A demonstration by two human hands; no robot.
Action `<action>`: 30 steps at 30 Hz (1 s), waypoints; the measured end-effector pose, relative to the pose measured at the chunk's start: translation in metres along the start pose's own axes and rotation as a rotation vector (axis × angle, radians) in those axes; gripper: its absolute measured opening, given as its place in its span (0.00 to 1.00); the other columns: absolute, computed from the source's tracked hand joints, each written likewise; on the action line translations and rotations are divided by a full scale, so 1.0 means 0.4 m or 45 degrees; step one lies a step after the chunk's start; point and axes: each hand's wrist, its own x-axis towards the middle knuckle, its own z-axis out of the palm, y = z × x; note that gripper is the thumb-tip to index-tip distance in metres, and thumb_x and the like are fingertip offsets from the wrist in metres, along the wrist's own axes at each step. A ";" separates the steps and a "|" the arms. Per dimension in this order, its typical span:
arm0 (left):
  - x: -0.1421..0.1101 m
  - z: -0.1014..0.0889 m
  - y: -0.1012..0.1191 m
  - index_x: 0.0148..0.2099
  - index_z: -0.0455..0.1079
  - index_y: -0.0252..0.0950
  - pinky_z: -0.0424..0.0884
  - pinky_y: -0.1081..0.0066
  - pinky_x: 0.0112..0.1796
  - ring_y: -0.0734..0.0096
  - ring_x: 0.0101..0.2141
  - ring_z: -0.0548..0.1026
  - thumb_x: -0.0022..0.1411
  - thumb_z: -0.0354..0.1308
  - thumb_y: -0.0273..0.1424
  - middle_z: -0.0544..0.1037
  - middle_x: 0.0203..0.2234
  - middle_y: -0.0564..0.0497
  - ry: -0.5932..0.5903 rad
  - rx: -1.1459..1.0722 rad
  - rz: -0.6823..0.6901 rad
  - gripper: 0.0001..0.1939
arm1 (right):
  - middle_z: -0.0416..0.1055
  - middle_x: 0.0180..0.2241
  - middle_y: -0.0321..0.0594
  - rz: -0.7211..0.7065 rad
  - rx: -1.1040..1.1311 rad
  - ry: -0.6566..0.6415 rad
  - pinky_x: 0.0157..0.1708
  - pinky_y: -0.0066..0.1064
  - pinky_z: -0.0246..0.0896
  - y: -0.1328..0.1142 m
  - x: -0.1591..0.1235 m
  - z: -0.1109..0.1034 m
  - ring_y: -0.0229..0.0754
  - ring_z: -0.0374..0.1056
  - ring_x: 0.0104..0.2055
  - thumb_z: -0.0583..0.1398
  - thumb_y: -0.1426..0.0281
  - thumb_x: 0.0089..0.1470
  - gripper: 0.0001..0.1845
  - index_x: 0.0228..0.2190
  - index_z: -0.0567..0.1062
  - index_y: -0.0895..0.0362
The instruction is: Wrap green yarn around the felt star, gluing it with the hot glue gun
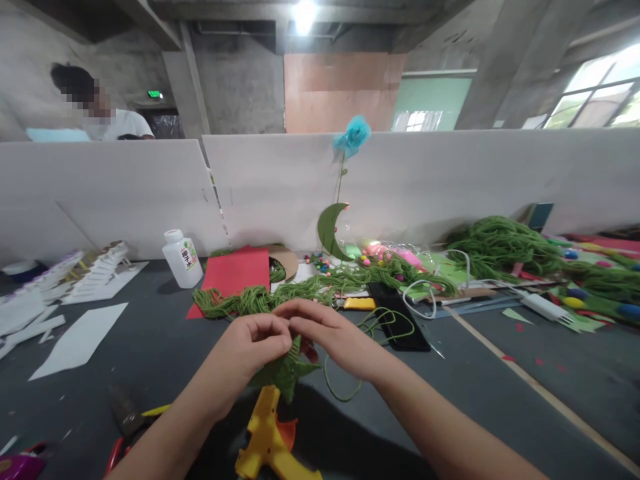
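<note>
Below, dark tabletop (155, 327) (concrete wall (240, 83) behind).

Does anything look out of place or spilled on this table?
I see no spilled liquid, but small red scraps lie strewn on the dark tabletop at right, like uncleared offcuts, and a green strand loops untidily over the black, phone-like slab.
</note>
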 end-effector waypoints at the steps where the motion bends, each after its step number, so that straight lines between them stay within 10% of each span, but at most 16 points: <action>1: -0.001 0.000 0.001 0.21 0.69 0.36 0.59 0.77 0.26 0.75 0.23 0.66 0.48 0.59 0.25 0.71 0.18 0.56 -0.006 0.017 0.010 0.06 | 0.69 0.29 0.36 0.017 0.003 -0.019 0.22 0.25 0.60 0.001 0.001 -0.005 0.34 0.65 0.25 0.50 0.66 0.57 0.12 0.39 0.70 0.55; 12: 0.015 -0.037 0.006 0.24 0.73 0.34 0.66 0.71 0.35 0.66 0.31 0.76 0.47 0.60 0.27 0.80 0.28 0.48 -0.094 0.039 -0.111 0.03 | 0.60 0.19 0.30 0.065 -0.364 0.116 0.22 0.25 0.49 0.002 0.005 -0.063 0.33 0.55 0.22 0.58 0.70 0.50 0.07 0.22 0.71 0.58; 21: 0.072 -0.089 -0.045 0.25 0.72 0.33 0.64 0.76 0.25 0.75 0.25 0.71 0.47 0.61 0.29 0.75 0.22 0.52 0.328 -0.134 0.015 0.05 | 0.68 0.37 0.45 0.066 -0.780 0.338 0.34 0.33 0.57 -0.006 -0.005 -0.023 0.44 0.64 0.38 0.55 0.74 0.49 0.09 0.35 0.68 0.57; 24: 0.102 -0.117 -0.071 0.28 0.69 0.32 0.67 0.74 0.27 0.75 0.26 0.71 0.54 0.58 0.31 0.73 0.24 0.54 0.518 -0.170 0.116 0.07 | 0.71 0.25 0.40 0.159 -0.924 0.026 0.24 0.30 0.56 -0.029 -0.040 0.042 0.43 0.66 0.26 0.60 0.67 0.44 0.06 0.27 0.73 0.57; 30: 0.099 -0.126 -0.058 0.28 0.69 0.32 0.58 0.77 0.21 0.81 0.18 0.62 0.52 0.61 0.32 0.68 0.18 0.59 0.722 -0.065 0.281 0.08 | 0.73 0.39 0.54 0.170 -1.298 -0.665 0.27 0.33 0.64 0.029 -0.051 0.185 0.53 0.70 0.38 0.60 0.68 0.42 0.22 0.41 0.75 0.63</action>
